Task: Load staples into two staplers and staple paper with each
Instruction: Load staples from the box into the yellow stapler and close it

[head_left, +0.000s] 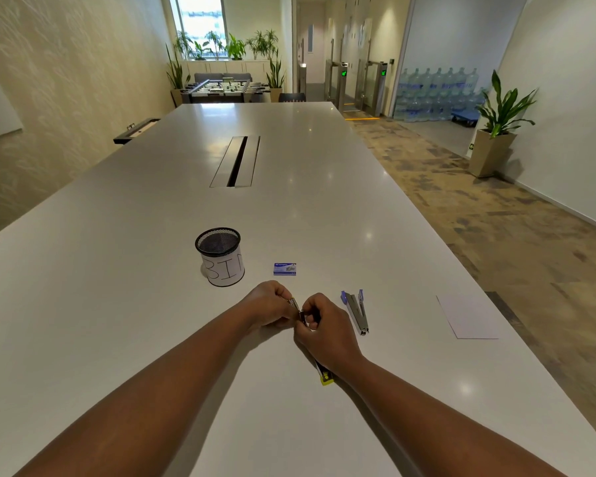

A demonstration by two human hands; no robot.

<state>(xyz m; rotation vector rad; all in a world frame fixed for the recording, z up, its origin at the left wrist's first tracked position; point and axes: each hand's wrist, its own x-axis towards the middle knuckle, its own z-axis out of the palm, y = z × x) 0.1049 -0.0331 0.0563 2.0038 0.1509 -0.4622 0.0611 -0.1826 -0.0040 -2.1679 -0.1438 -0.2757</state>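
Meeting over the tabletop (152, 304) near its front edge, both bare hands work on one stapler (325, 375). The left hand (267, 309) has its fingertips pressed together on a small shiny metal piece at the stapler's far end; whether that is a strip of staples or part of the stapler I cannot tell. The right hand (324, 330) is curled shut around the stapler's body, and the yellow-and-black rear end sticks out beneath the wrist, resting on the table. A second stapler (356, 313), silver with purple ends, lies swung open in a V just to the right of the hands, apart from them. A little blue box of staples (285, 269) sits beyond the hands, toward the middle of the table. To its left stands a black mesh cup (220, 256) wrapped in a paper marked "BIN". A white sheet of paper (468, 316) lies flat close to the table's right edge.
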